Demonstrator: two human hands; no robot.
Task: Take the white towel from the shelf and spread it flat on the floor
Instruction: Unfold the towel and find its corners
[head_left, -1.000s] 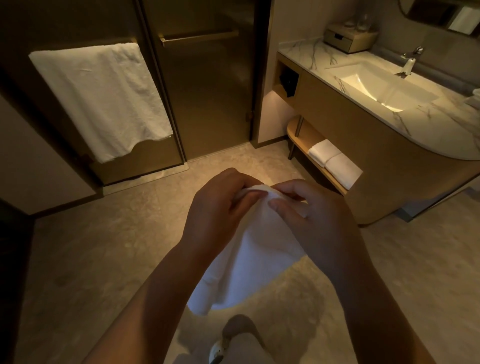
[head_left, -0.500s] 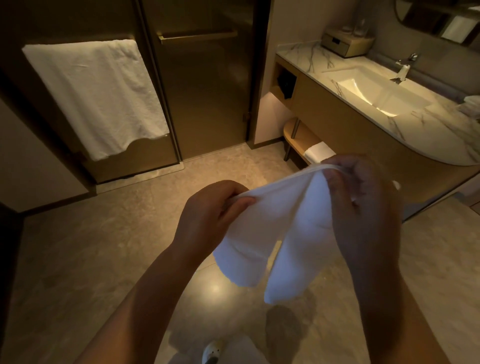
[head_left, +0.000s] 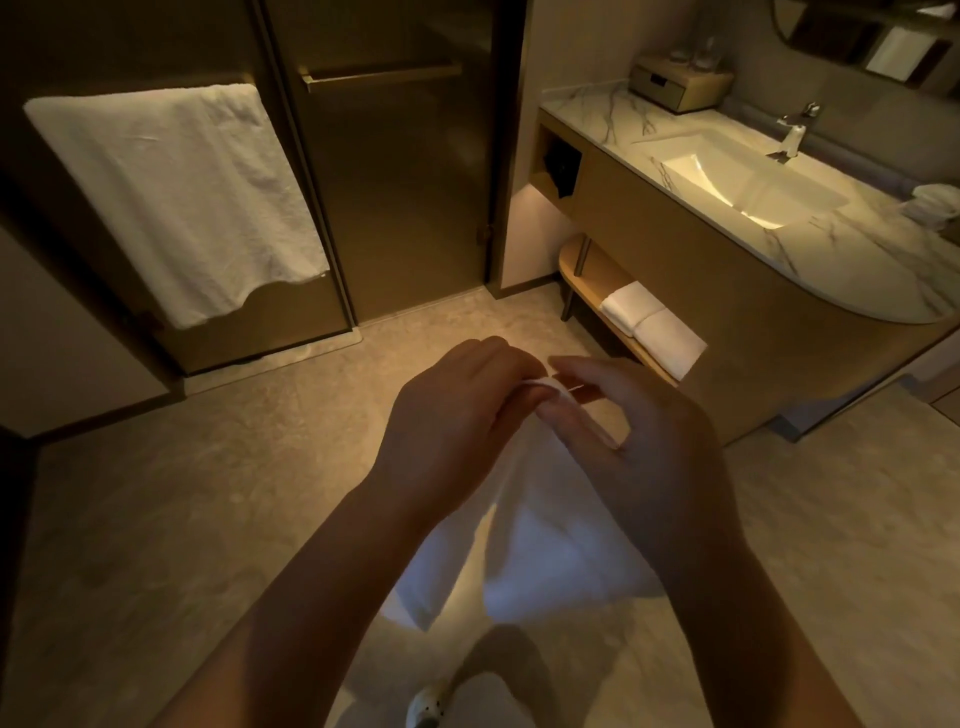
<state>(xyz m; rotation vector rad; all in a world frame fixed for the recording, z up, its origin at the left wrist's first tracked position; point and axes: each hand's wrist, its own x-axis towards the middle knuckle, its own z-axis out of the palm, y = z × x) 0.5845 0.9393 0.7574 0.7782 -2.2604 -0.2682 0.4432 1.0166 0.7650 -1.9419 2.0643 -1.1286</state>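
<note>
The towel (head_left: 545, 561) is off the shelf (head_left: 587, 270) and in the air above the floor (head_left: 208, 493), hanging from both hands in front of the person. The left hand (head_left: 457, 415) has its fingers curled and clamped on the top of the cloth. The right hand (head_left: 639, 457) pinches the same bunch between thumb and forefinger, its other fingers loose and apart.

Half a second ago the hands were well apart, with the top edge stretched between them and two lobes hanging down. Now they have come back together, nearly touching, and the edge is gathered into a small wad at the fingertips. The cloth below hangs in soft folds, part of it hidden behind the wrists.

This reads as feeling along the edge for the corners rather than opening out. The taking is done; the spreading has not begun, and no part of the towel touches the floor. Two folded towels (head_left: 654, 327) lie side by side along the shelf's front edge.
</note>
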